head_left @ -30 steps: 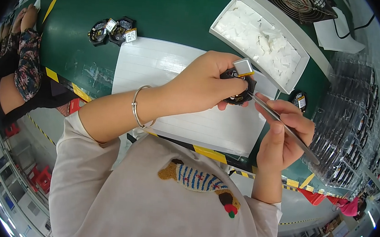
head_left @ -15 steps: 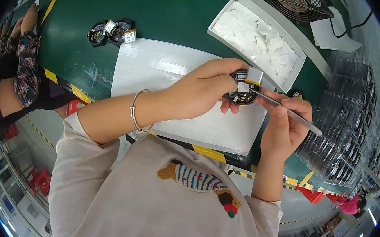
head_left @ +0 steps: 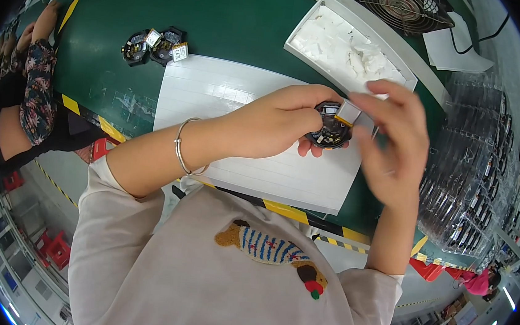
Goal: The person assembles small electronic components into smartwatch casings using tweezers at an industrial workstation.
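Note:
My left hand (head_left: 291, 121) is closed around the edge of a round black device housing (head_left: 331, 135), like an open watch case, with circuit parts inside. A flat silver battery cell (head_left: 348, 112) with a yellow edge stands out at its upper right. My right hand (head_left: 398, 137) hovers close to this cell, its fingers raised and smeared by motion. Whether its fingertips touch the cell is unclear. Of the tweezers, at most a thin sliver shows by the right fingers; the rest is hidden. Beneath both hands lies a white lined sheet (head_left: 259, 175) on the green table.
Two similar open housings (head_left: 152, 46) with battery cells lie at the far left. A white box (head_left: 338, 42) of white scraps stands beyond my hands, near a fan (head_left: 403, 8). Stacked clear plastic trays (head_left: 464, 162) rise at the right. Another person's arm (head_left: 39, 87) rests at the left edge.
My right hand has risen and turned, and the tweezers no longer show plainly. The white patch inside the housing is out of sight, and the battery cell is tilted differently. My left hand keeps its hold.

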The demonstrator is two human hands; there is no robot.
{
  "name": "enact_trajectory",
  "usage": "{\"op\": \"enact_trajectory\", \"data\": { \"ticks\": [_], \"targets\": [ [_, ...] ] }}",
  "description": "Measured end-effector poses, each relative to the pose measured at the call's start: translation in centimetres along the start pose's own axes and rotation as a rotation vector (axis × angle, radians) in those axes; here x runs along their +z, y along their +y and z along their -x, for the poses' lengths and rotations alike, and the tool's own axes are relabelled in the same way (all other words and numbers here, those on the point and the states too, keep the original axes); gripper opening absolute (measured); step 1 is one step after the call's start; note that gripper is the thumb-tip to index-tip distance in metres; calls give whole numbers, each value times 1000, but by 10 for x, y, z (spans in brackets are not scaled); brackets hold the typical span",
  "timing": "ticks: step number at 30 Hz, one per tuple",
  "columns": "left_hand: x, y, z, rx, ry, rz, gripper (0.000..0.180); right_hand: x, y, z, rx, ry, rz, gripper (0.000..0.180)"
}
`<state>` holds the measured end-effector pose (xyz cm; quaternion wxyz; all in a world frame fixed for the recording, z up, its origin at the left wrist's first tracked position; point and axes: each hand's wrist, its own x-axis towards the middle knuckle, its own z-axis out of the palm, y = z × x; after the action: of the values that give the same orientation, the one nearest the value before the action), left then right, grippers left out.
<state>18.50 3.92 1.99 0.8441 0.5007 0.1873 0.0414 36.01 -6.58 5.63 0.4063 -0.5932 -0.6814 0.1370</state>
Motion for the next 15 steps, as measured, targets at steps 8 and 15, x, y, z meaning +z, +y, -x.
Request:
{"op": "enact_trajectory", "data": {
  "ticks": [8,15],
  "targets": [
    [7,-3,-1,45,-14,-216,34,21,-8,21,-170,32,541,35],
    [9,-1,-1,119,105,-311,29,26,-22,28,489,140,24,16]
  ]
}}
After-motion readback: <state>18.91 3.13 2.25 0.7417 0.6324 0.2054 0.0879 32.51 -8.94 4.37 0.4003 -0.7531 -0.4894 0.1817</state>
